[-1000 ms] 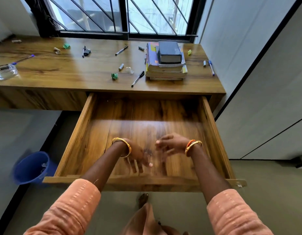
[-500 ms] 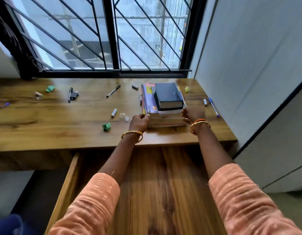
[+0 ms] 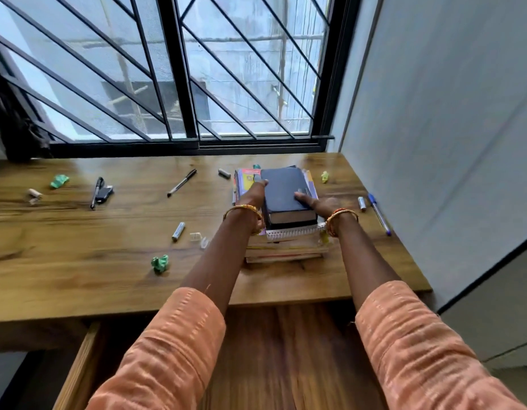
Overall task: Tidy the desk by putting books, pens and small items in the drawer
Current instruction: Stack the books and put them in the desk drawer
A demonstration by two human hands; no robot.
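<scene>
A stack of books (image 3: 286, 248) lies on the wooden desk (image 3: 79, 261), right of centre, with a dark blue book (image 3: 283, 190) on top. My left hand (image 3: 254, 199) lies against the left side of the stack, its thumb tip at the dark book's far left corner. My right hand (image 3: 323, 205) grips the right side, thumb pressed on the dark cover; the other fingers are hidden. The open drawer (image 3: 286, 356) is below the desk edge, between my forearms.
Loose on the desk: a black pen (image 3: 182, 182), a clipped pen (image 3: 96, 192), a silver cylinder (image 3: 178, 231), green paper balls (image 3: 160, 263) (image 3: 59, 181), a blue pen (image 3: 379, 214) near the right wall. The barred window is behind.
My hands left the drawer, reached the stack's near corners, and have now slid farther along its sides, up to the dark top book. The view has tilted up toward the window.
</scene>
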